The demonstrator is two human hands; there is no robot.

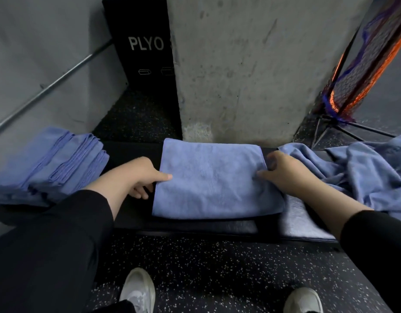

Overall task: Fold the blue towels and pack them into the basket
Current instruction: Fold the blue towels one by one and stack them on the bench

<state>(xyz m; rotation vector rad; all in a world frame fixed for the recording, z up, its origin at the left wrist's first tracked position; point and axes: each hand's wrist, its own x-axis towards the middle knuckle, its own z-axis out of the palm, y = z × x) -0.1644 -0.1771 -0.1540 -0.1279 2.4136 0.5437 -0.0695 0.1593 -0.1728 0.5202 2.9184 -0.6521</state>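
Observation:
A folded blue towel (210, 177) lies flat on a black bench (190, 227) in front of me. My left hand (143, 177) grips its left edge, thumb on top and fingers tucked underneath. My right hand (283, 170) pinches its right edge, fingers curled round the cloth. A stack of folded blue towels (48, 166) sits on the bench's left end. A heap of unfolded blue towels (362, 172) lies at the right. No basket shows in this view.
A concrete pillar (251, 64) rises right behind the bench. A black box marked PLYO (143, 48) stands at the back left beside a grey wall with a metal rail. An orange and purple net on a stand (362, 64) is at the right. My two shoes stand on the speckled floor.

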